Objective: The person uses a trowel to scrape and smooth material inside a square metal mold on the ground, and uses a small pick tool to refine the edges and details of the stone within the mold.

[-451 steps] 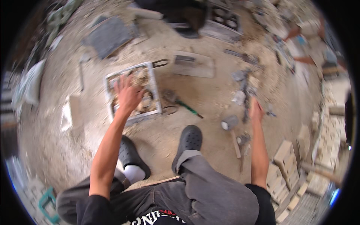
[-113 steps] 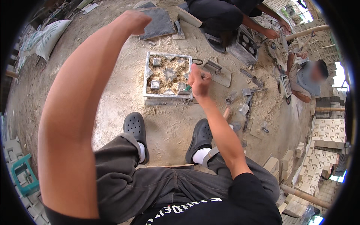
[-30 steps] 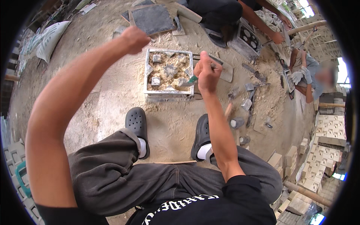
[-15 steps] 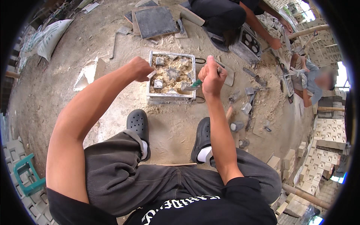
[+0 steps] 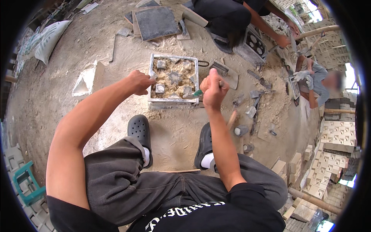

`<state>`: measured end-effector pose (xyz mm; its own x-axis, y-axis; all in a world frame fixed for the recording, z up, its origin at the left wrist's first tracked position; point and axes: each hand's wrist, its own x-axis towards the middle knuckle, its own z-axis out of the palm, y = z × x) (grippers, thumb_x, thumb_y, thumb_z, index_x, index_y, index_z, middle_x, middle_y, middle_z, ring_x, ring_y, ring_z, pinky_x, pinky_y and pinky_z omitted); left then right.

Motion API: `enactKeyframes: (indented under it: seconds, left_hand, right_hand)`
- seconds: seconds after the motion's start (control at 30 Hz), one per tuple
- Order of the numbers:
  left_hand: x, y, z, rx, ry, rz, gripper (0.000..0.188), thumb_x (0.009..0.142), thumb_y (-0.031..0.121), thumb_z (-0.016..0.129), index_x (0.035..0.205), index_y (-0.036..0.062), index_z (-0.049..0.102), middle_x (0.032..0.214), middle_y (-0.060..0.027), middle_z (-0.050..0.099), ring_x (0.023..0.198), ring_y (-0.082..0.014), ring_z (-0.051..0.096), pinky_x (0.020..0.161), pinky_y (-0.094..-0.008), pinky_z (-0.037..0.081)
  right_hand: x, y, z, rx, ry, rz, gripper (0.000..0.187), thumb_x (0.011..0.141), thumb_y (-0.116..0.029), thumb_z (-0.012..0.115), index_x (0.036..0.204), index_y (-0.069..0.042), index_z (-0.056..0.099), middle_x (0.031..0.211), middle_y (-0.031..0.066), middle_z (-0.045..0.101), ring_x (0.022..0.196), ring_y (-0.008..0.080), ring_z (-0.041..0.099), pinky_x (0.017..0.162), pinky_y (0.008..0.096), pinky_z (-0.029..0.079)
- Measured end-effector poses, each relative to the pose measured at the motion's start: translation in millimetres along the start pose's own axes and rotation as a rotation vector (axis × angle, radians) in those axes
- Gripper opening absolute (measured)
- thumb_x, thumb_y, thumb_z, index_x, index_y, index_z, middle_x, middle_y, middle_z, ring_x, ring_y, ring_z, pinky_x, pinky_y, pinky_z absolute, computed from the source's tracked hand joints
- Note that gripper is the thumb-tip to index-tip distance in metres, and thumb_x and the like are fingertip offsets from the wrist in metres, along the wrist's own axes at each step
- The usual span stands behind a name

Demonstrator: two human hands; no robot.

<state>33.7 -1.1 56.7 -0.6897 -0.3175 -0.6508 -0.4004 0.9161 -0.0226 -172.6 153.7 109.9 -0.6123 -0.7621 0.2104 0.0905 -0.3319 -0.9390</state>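
Nearest to us, at six o'clock, our bent knees in grey trousers fill the lower view, and just beyond them our two black clogs (image 5: 140, 130) stand apart on the sandy ground (image 5: 62, 92). Past the clogs, toward twelve o'clock, sits the square metal mould (image 5: 173, 78), filled with sandy mix and several small grey blocks. Our left hand (image 5: 140, 82) rests at the mould's nine o'clock edge, fingers curled shut against the frame; we cannot tell whether they pinch anything. Our right hand (image 5: 213, 87) hovers over the mould's four o'clock corner, fist closed around the green-handled trowel (image 5: 192, 94), whose blade tip reaches into the mix near the near rim. At three o'clock from that hand, loose tools and metal pieces (image 5: 253, 106) lie scattered in the dirt. At nine o'clock from the mould lies a pale wedge-shaped block (image 5: 88, 79). Farther out, at twelve o'clock, a dark square slab (image 5: 155, 22) lies flat, and beside it a person in dark clothes (image 5: 228, 17) crouches. At two o'clock another person (image 5: 315, 75) in gloves works, with stacked pale blocks (image 5: 336, 135) beyond.
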Motion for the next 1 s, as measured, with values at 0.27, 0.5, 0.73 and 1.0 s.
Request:
enactKeyframes:
  seconds: [0.27, 0.5, 0.73, 1.0]
  left_hand:
    - [5, 2, -3, 0.001, 0.026, 0.021, 0.061, 0.087, 0.039, 0.07, 0.139, 0.0163, 0.047, 0.124, -0.0103, 0.062, 0.112, -0.0294, 0.064, 0.087, -0.044, 0.054]
    - [2, 0, 7, -0.007, 0.046, 0.033, 0.059, 0.085, 0.038, 0.072, 0.134, 0.0129, 0.051, 0.122, -0.0122, 0.063, 0.113, -0.0302, 0.063, 0.09, -0.0441, 0.052]
    - [0, 10, 9, -0.009, 0.11, -0.038, 0.075, 0.085, 0.044, 0.07, 0.142, 0.0056, 0.042, 0.146, -0.0166, 0.046, 0.133, -0.0307, 0.047, 0.105, -0.0428, 0.042]
    - [-8, 61, 41, -0.207, 0.056, -0.194, 0.129, 0.078, 0.087, 0.045, 0.153, -0.0101, 0.003, 0.162, -0.0275, 0.004, 0.152, -0.0396, 0.001, 0.123, -0.0465, 0.008]
  right_hand:
    - [-10, 28, -10, 0.0, -0.011, -0.021, 0.048, 0.103, -0.014, 0.052, 0.057, -0.006, 0.039, 0.052, -0.0038, 0.039, 0.047, 0.005, 0.033, 0.044, 0.0273, 0.025]
    - [-13, 35, -13, -0.196, -0.08, -0.214, 0.05, 0.104, -0.016, 0.049, 0.056, -0.008, 0.033, 0.051, -0.0035, 0.033, 0.045, 0.0066, 0.028, 0.044, 0.0287, 0.021]
    - [-11, 22, -11, 0.026, -0.083, -0.062, 0.048, 0.103, -0.015, 0.05, 0.058, -0.005, 0.038, 0.053, -0.0038, 0.038, 0.047, 0.0053, 0.034, 0.044, 0.0281, 0.023]
    - [-25, 53, -18, -0.139, -0.07, -0.134, 0.049, 0.103, -0.015, 0.051, 0.057, -0.008, 0.035, 0.052, -0.0028, 0.036, 0.047, 0.0062, 0.033, 0.044, 0.0281, 0.022]
